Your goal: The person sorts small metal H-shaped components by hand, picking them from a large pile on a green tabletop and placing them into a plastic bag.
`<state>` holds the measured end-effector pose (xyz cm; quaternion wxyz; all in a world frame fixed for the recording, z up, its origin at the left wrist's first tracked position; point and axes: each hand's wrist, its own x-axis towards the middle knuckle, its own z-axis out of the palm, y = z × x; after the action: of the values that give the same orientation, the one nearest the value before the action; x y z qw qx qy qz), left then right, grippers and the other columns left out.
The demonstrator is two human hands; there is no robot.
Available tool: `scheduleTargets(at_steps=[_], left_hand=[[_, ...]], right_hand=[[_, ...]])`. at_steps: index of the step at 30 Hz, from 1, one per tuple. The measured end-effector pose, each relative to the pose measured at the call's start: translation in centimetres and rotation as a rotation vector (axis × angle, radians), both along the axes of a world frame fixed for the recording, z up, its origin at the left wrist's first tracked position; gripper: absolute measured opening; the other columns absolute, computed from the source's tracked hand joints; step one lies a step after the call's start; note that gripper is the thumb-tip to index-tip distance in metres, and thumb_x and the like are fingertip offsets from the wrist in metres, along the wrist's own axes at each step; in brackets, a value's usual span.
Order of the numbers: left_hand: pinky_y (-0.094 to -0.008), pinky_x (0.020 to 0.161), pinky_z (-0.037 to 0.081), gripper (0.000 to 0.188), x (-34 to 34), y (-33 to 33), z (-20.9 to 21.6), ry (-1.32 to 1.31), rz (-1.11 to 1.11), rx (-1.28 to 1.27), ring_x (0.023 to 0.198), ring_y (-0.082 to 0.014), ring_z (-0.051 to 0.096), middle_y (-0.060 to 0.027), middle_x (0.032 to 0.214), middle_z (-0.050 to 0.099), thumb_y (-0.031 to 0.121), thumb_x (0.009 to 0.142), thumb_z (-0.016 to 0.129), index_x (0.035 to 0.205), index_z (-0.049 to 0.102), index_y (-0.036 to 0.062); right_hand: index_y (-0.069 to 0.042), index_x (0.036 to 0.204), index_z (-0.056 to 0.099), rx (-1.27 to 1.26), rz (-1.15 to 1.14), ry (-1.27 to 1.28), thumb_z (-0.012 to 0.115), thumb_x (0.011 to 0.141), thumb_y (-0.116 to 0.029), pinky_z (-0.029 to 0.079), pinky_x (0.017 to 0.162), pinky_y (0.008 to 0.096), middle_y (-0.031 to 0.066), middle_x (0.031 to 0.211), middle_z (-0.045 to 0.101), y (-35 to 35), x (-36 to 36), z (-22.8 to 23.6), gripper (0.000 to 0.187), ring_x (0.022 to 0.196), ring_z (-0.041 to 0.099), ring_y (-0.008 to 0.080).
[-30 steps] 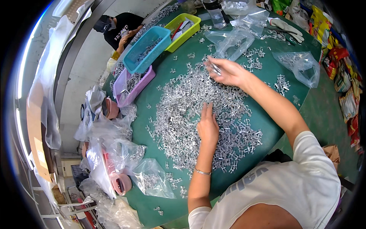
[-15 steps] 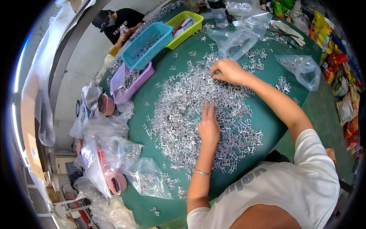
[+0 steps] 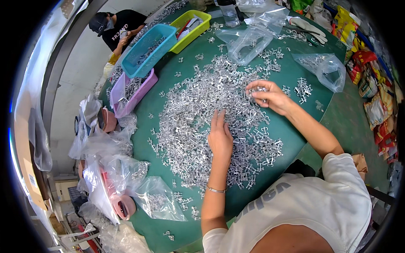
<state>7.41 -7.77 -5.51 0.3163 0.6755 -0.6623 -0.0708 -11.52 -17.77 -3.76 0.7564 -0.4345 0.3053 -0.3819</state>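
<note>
A broad pile of small silvery metal parts [image 3: 194,122], shaped like little H-form clips, covers the middle of the green table. My left hand [image 3: 220,139] rests on the near part of this pile, fingers stretched out and touching the pieces, holding nothing visible. At the pile's right edge is my right hand [image 3: 272,98], its fingers and thumb curled round a few of the metal parts. How many it holds is hard to see. A small group of the same parts [image 3: 302,89] lies to the right of that hand.
At the far left stand a blue basket [image 3: 154,52], a yellow-green basket [image 3: 192,29] and a purple basket [image 3: 133,95]. Clear plastic bags [image 3: 160,198] lie left and at the back [image 3: 249,44]. A water bottle [image 3: 229,14] and a glove [image 3: 310,28] are far off. Another person [image 3: 122,29] works beyond.
My right hand has moved right and nearer, from the pile's far part to its right edge, its fingers now curled round parts. The left hand stays on the pile; the whole view has shifted slightly.
</note>
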Motion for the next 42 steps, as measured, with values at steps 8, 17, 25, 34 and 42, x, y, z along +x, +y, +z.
scheduleTargets(at_steps=[8,17,25,34,42], left_hand=[[-0.0184,0.054,0.044,0.027,-3.5,1.9,4.0,0.462,-0.068,-0.068,0.072,-0.0071,0.056,-0.0083,0.098,0.06,-0.003,0.081,0.055,0.107,0.056,0.0017],[-0.0234,0.056,0.045,0.02,-3.0,11.5,13.7,0.741,-0.216,-0.447,0.071,-0.0184,0.057,-0.0126,0.093,0.058,-0.004,0.078,0.055,0.097,0.056,-0.0035],[-0.0252,0.062,0.044,0.022,-2.2,14.9,17.6,0.685,-0.939,-0.692,0.077,-0.0188,0.055,-0.0115,0.098,0.055,0.001,0.079,0.056,0.101,0.054,0.0],[-0.0272,0.069,0.043,0.026,-1.8,15.5,17.4,0.696,-1.021,-0.695,0.084,-0.0193,0.053,-0.0102,0.104,0.052,0.006,0.079,0.057,0.105,0.052,0.0039],[-0.029,0.074,0.042,0.029,-1.8,16.2,17.4,0.699,-1.062,-0.71,0.09,-0.0197,0.051,-0.009,0.109,0.049,0.011,0.08,0.058,0.108,0.051,0.0074]], right_hand=[[-0.001,0.113,0.05,0.429,0.067,-0.388,0.05,0.079,-0.006,0.038,0.051,0.0188,0.01,0.102,0.056,5.2,-1.1,-1.2,0.034,0.073,0.052,0.0129],[0.0,0.108,0.05,0.64,-0.044,-0.587,0.05,0.084,-0.016,0.038,0.044,0.021,0.01,0.095,0.056,6.8,-7.0,-2.2,0.029,0.07,0.052,0.0158],[-0.004,0.101,0.058,-0.695,-1.077,0.773,0.053,0.087,-0.028,0.04,0.055,0.0214,0.0033,0.086,0.057,1.3,-17.7,2.2,0.028,0.071,0.053,0.0112],[-0.004,0.126,0.039,-0.919,-0.678,1.201,0.041,0.091,-0.03,0.027,0.101,0.0354,0.0157,0.128,0.038,-1.9,-22.2,-2.4,0.044,0.12,0.036,0.0315],[-0.003,0.094,0.06,-1.036,-1.097,0.967,0.055,0.082,-0.007,0.045,0.064,0.0272,0.0083,0.089,0.06,2.1,-18.9,-0.6,0.014,0.077,0.057,0.0185]])
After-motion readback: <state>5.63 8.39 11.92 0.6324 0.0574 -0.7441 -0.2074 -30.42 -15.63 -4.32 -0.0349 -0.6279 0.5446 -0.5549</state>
